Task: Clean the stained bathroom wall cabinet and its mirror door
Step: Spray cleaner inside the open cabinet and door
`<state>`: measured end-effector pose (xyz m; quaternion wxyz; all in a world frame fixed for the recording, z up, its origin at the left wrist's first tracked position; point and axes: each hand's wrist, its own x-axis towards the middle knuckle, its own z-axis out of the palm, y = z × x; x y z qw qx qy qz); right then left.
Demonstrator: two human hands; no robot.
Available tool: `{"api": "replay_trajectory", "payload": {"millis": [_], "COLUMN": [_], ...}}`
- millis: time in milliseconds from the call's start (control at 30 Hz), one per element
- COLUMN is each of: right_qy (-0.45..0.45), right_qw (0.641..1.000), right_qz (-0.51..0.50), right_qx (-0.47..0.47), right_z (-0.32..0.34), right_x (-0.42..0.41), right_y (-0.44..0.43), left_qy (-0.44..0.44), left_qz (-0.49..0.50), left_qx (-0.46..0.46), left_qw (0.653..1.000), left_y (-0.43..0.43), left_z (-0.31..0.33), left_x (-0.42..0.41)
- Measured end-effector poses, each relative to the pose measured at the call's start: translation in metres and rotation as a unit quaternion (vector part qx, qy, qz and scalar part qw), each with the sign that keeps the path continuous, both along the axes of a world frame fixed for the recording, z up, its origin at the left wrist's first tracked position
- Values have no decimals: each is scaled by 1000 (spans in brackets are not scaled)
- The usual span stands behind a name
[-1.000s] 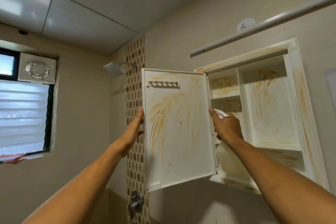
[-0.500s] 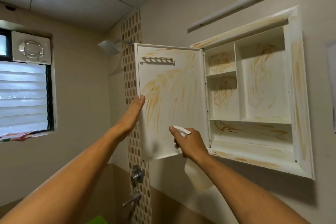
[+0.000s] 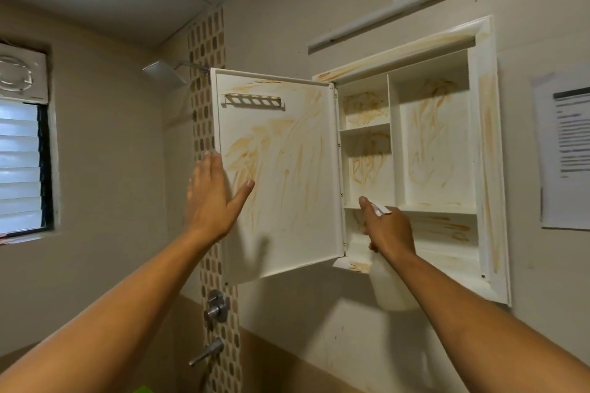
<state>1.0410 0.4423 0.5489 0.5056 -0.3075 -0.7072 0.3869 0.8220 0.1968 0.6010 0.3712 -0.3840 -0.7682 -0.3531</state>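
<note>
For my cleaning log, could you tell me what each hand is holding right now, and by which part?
The right hand grips a white spray bottle by its neck, under the trigger head. The left hand is open at the cabinet door's edge, holding nothing.

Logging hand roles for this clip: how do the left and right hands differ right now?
The left hand is open and flat, fingers spread at the free edge of the cabinet door; the right hand is closed around a white spray bottle. The left is at the door, the right in front of the cabinet's lower shelf. Both are raised toward the stained cabinet.
</note>
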Motion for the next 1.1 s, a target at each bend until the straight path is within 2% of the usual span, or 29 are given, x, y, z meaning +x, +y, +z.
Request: {"api": "replay_trajectory", "payload": {"millis": [67,200,267,400,533,700,967,1100], "right_qy": [5,7,7,19,15,19,-18,65], "right_qw": [999,995,993,984,974,966,952,933], "right_qz": [-21,-59,-72,-117,-159,-200,-254,-324], "right_qx": [30,78,97,136,160,163,171,143], "right_z": [20,64,85,123,148,165,182,187], "right_x": [5,16,22,26,19,1,-24,15], "right_y": [3,3,2,4,1,2,9,20], "left_qy": [61,92,145,221,221,250,294,302], "left_qz": [46,105,140,104,68,61,53,39], "left_qx": [-7,-45,-59,-115,-194,-249,-285,-276], "left_qw": [997,989,978,963,953,934,911,912], "left_y": [14,48,63,103,143,180,218,224], "left_z": [6,14,17,29,38,43,39,40], "left_x": [4,11,13,27,34,27,13,10]}}
